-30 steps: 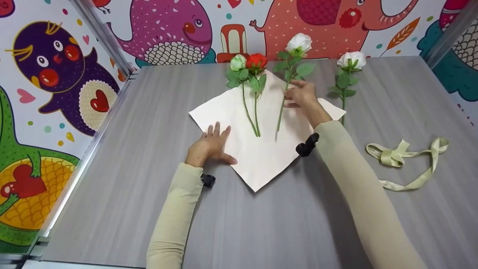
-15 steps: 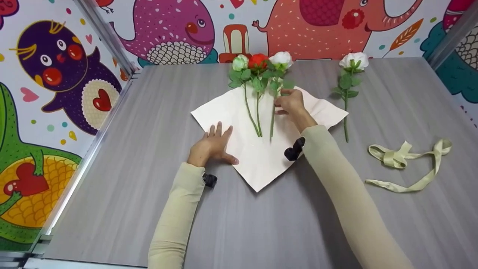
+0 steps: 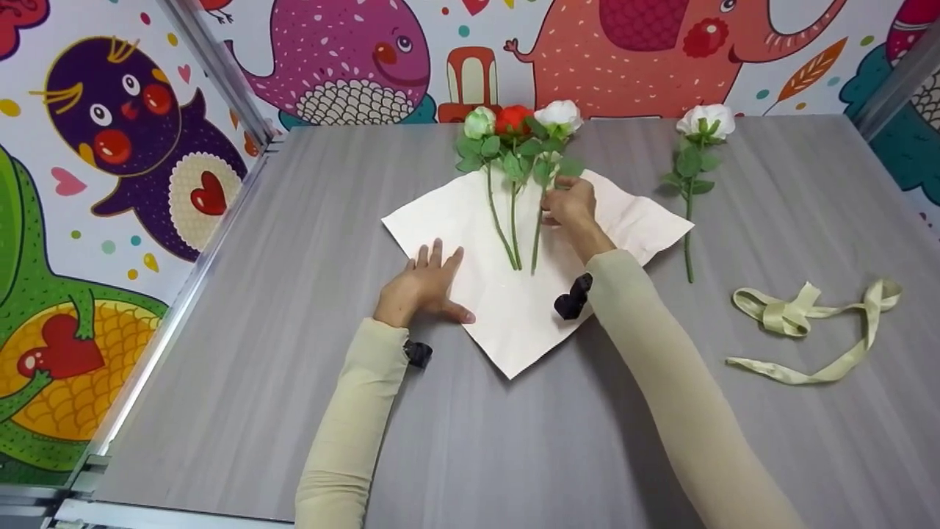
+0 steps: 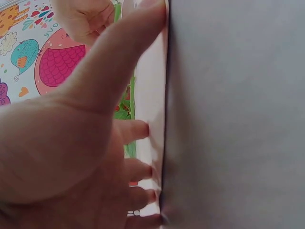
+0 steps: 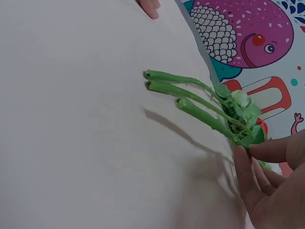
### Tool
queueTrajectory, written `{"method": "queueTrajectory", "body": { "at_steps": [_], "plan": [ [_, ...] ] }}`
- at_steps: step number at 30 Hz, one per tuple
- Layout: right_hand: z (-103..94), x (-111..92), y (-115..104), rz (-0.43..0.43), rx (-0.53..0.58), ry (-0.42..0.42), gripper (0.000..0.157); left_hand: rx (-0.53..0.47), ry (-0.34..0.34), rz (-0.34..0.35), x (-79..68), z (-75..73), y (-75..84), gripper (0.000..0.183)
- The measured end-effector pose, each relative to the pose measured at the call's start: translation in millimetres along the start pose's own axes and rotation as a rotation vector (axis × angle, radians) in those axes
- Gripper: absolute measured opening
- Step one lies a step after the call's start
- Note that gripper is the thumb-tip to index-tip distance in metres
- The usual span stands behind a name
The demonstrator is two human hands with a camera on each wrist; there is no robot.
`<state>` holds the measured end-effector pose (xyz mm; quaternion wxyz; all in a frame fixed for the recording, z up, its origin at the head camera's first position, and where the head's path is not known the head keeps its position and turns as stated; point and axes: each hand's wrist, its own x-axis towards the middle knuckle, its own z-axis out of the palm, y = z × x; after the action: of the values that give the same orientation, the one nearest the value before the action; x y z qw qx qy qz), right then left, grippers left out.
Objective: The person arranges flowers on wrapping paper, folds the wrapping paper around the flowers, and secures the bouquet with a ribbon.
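My right hand (image 3: pixel 573 206) pinches the stem of a white rose (image 3: pixel 558 116) between thumb and fingers, over the pale pink wrapping paper (image 3: pixel 507 330). In the right wrist view the held stem (image 5: pixel 205 116) casts a separate shadow, its cut end a little above the paper. To its left, a red rose (image 3: pixel 512 120) and a pale green-white rose (image 3: pixel 479 123) lie on the paper, stem ends close together. Fingers spread, my left hand (image 3: pixel 422 290) rests on the paper's left edge, and its thumb touches the lower left edge.
Another white rose (image 3: pixel 706 121) lies on the grey table (image 3: pixel 220 353), right of the paper. A pale gold ribbon (image 3: pixel 786 316) lies loosely looped at the right. Panels with cartoon animals (image 3: pixel 631 59) stand behind and at the left.
My right hand has brought the white rose left and lower, beside the red one; over the last half second it has barely moved. My left hand stays on the paper.
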<state>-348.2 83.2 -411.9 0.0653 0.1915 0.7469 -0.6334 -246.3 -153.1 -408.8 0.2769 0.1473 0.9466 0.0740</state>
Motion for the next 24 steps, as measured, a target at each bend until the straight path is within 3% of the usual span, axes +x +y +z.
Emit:
{"method": "queueTrajectory", "body": {
  "at_steps": [7, 10, 19, 24],
  "plan": [
    [3.6, -5.2, 6.4, -0.036, 0.036, -0.022, 0.058, -0.005, 0.0, 0.003, 0.9, 0.9, 2.0, 0.118],
    [6.7, -7.4, 8.7, -0.035, -0.042, -0.055, 0.062, -0.004, 0.007, 0.005, 0.0, 1.3, 1.5, 0.118],
    [18.1, -21.7, 8.8, -0.003, -0.413, -0.124, 0.08, 0.001, 0.032, 0.017, -1.5, 1.2, -0.4, 0.117],
    [17.3, -24.4, 10.0, -0.04, -0.481, -0.147, 0.08, -0.004, 0.032, 0.021, -1.9, 2.1, -0.5, 0.116]
  ]
}}
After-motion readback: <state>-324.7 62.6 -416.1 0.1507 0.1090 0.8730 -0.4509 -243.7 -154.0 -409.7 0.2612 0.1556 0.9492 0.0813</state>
